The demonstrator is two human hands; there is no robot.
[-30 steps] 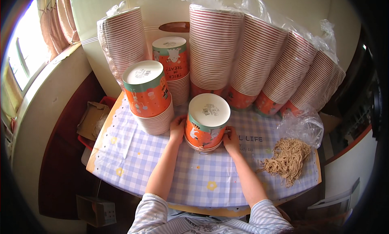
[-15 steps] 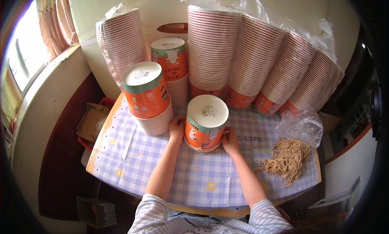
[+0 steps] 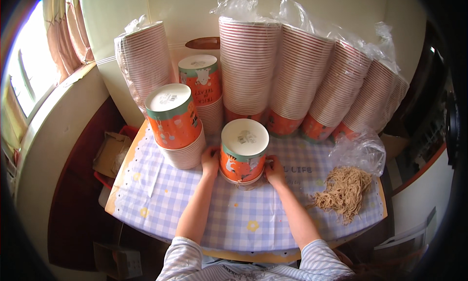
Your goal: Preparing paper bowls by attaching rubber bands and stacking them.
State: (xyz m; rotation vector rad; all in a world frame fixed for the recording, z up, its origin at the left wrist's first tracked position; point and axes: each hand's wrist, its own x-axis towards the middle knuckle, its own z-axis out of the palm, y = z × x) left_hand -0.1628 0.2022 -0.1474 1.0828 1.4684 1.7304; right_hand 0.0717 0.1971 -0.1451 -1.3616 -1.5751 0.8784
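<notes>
Keeps left hand (image 3: 210, 162) and right hand (image 3: 275, 171) low at either side of the upturned orange bucket (image 3: 242, 160) on the bench (image 3: 168, 203); cannot tell firm grip from light touch. Shows hardly any shift since a second ago, suggesting a steadying pause.

Cup stacks (image 3: 248, 66) behind, free tablecloth (image 3: 229, 217) nearer

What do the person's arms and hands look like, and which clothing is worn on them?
The left hand and right hand are bare, with no gloves or watch visible. The sleeves are loose and pale with thin grey-blue stripes, and leave the forearms bare.
</notes>
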